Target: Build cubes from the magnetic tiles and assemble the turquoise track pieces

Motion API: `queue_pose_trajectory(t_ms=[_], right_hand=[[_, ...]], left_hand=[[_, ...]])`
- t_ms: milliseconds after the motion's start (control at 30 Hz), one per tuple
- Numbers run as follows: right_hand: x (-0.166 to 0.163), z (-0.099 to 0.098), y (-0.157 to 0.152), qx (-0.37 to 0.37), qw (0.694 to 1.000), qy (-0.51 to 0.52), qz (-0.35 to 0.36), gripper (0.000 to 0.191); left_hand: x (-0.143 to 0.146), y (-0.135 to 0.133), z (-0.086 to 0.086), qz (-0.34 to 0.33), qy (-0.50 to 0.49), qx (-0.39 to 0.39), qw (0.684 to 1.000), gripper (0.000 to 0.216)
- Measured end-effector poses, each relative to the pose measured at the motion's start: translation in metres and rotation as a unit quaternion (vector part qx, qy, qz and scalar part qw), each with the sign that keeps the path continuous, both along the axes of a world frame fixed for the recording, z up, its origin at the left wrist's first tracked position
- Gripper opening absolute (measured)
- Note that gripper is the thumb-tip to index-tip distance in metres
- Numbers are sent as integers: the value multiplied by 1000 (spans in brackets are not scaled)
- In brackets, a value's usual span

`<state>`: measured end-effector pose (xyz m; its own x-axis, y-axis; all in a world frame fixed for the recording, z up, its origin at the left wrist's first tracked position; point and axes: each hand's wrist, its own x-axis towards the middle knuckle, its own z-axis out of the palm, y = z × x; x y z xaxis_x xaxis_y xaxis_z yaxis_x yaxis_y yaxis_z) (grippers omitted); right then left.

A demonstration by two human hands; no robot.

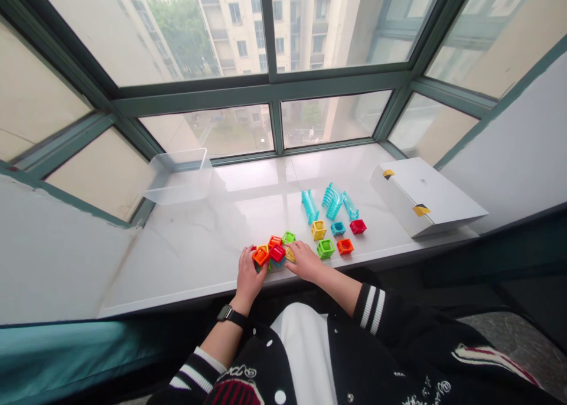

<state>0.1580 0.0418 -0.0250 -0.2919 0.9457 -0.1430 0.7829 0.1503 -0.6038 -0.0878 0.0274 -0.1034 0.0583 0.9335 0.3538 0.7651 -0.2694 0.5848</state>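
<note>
Several coloured hollow toy blocks sit bunched together near the front edge of the sill. My left hand (249, 278) curls round the left side of this bunch, its thumb and fingers on an orange block (260, 255). On the other side, my right hand (305, 262) has its fingers and thumb about a yellow block (290, 254), partly hidden by them. Between the hands a red block (277, 252) rests on top, with an orange-red block (275, 240) behind it. A green block (289, 237) lies at the back, and a bit of blue shows underneath.
Right of my hands stand loose blocks: yellow (318, 229), blue (338, 228), red (358, 226), green (325, 249) and orange (345, 247). Behind them lie clear turquoise track pieces (332, 201). A clear plastic bin (179, 177) is at back left, a white box (429, 195) at right.
</note>
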Motion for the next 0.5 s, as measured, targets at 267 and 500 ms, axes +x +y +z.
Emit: queue_pose_trajectory(t_ms=[267, 500], right_hand=[[-18, 9, 6, 77, 996, 39, 28, 69], [-32, 13, 10, 45, 999, -10, 9, 57]], left_hand=[[5, -2, 3, 5, 2, 8, 1000, 51], [3, -2, 2, 3, 6, -1, 1000, 54]])
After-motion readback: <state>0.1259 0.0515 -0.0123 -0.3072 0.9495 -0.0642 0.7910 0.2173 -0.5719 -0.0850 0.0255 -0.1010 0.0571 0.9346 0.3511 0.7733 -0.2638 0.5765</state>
